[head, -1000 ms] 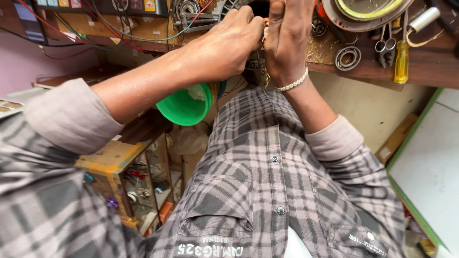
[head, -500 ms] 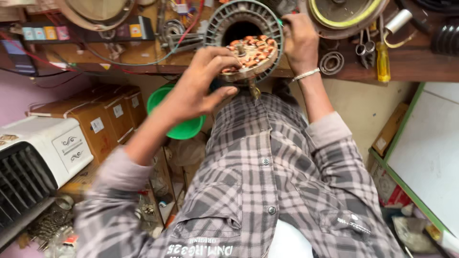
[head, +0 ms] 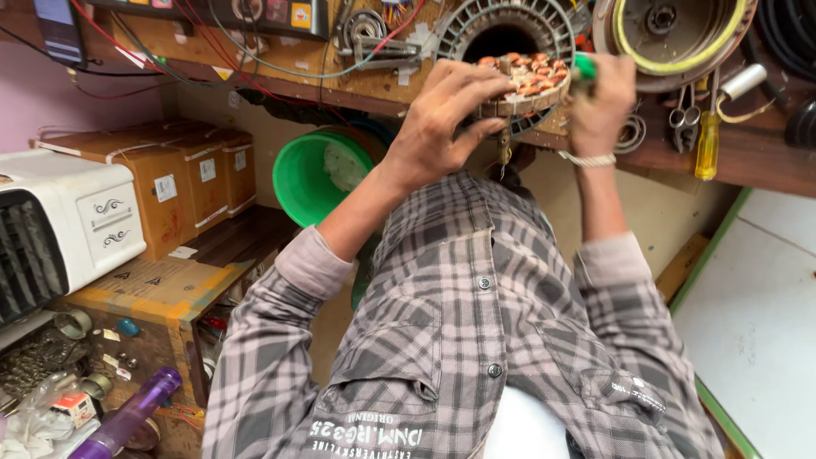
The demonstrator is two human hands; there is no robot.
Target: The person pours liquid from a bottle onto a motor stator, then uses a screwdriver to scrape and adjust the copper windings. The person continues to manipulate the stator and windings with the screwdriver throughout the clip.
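Observation:
My left hand (head: 442,119) reaches up to the wooden bench and grips a round motor stator (head: 527,78) wound with copper coils, fingers spread over its left rim. My right hand (head: 599,102), with a pale bracelet on the wrist, is closed around a green-handled tool (head: 585,66) at the stator's right edge. The tool's tip is hidden. Behind the stator stands a ribbed grey motor casing (head: 501,25). My plaid shirt fills the lower middle of the view.
A green plastic tub (head: 306,183) sits under the bench. Scissors (head: 680,119) and a yellow-handled screwdriver (head: 707,144) hang at right, below a round motor housing (head: 671,34). Cardboard boxes (head: 183,183), a white appliance (head: 59,225) and a purple bottle (head: 127,416) are left; a white green-edged board (head: 756,314) is right.
The view has pulled back and swung left. My hands, pressed close together a second ago, have spread to opposite sides of the stator. A green tool handle now shows in my right hand.

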